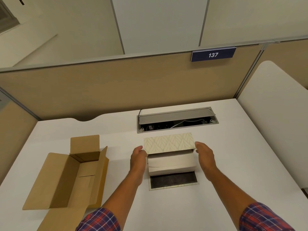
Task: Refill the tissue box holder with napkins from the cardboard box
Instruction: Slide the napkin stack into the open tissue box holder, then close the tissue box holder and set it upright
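The tissue box holder (169, 142) is cream with a pale leaf pattern, and its open flap (173, 180) is dark inside. The napkins (171, 161) are white. The cardboard box (66, 177) is plain brown, the desk (241, 147) white, the sleeves (100, 220) red-and-blue plaid.

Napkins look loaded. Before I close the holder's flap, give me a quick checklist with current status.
1. Napkin stack seated inside the tissue box holder: ok.
2. Dark-lined flap lying open on the desk, unobstructed: ok.
3. Left hand and right hand flanking the holder's ends: ok.
4. Stack edges flush, nothing to snag: cannot tell.
5. Cardboard box emptied: ok, no napkins visible inside.
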### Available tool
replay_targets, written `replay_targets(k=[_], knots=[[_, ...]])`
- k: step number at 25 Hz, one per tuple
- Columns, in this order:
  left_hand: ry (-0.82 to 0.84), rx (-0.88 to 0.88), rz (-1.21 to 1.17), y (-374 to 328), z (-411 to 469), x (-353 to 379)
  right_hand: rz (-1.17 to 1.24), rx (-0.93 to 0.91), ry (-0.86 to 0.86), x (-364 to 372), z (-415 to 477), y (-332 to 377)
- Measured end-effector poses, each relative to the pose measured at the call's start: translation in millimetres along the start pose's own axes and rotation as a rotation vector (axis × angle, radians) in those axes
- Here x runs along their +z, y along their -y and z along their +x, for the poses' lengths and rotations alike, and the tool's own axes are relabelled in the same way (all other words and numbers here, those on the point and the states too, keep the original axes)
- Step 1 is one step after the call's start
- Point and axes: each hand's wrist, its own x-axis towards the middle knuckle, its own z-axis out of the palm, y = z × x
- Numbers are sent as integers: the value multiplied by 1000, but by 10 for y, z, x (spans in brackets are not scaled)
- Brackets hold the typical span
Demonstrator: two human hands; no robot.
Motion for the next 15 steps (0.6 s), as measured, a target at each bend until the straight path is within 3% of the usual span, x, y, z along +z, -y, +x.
replay_targets(k=[7, 15], knots=[[101, 156, 83, 87, -184, -46, -75, 14, 33, -43, -118, 93], [135, 174, 82, 381, -487, -161, -122, 13, 27, -199, -531, -150]])
